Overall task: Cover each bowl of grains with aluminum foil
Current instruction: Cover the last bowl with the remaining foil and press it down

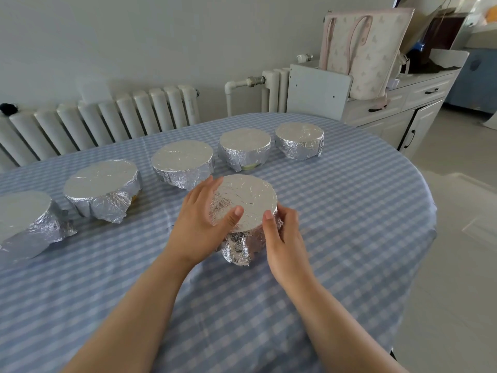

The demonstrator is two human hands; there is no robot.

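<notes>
On a checked tablecloth (349,211), five foil-covered bowls (183,162) stand in a curved row, apparently finished, though the middle-right one shows a strip of bare base. A sixth bowl (246,211), upright with its flat foil top facing up, sits nearer the person. The left hand (200,219) and right hand (282,238) cup its sides, fingers curled, pressing the foil down, seemingly the last step.

Six foil-covered bowls: five in row across upper left to centre (18,219) (103,188) (183,162) (244,148) (300,140), one at centre (247,203). Two hands: left hand (204,214), right hand (282,238). Two radiators (107,122) (274,90). One tote bag (363,52).
</notes>
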